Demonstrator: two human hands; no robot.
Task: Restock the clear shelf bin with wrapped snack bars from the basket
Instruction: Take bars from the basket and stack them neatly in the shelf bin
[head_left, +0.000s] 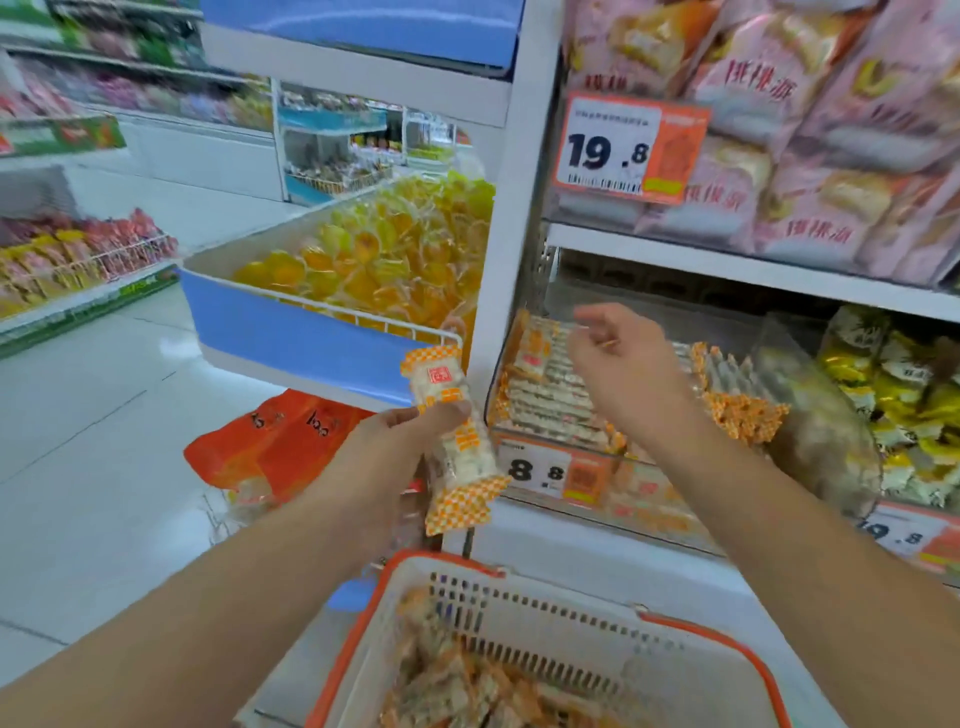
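My left hand (400, 441) grips a few wrapped snack bars (452, 441), white with orange-checked ends, held upright just left of the clear shelf bin (550, 457). That bin sits on the lower shelf and holds rows of the same bars (545, 395). My right hand (618, 358) hovers above the bin's contents with fingers loosely curled and nothing in them; it is motion-blurred. Below, a white basket with an orange rim (467, 566) holds several more of these bars (452, 680).
A blue-fronted tray of yellow wrapped sweets (363, 260) juts out at the left, with orange bags (280, 441) beneath it. A white upright post (514, 218) splits the shelving. Pink bread bags (789, 130) fill the upper shelf; yellow packets (904, 395) lie right of the bin.
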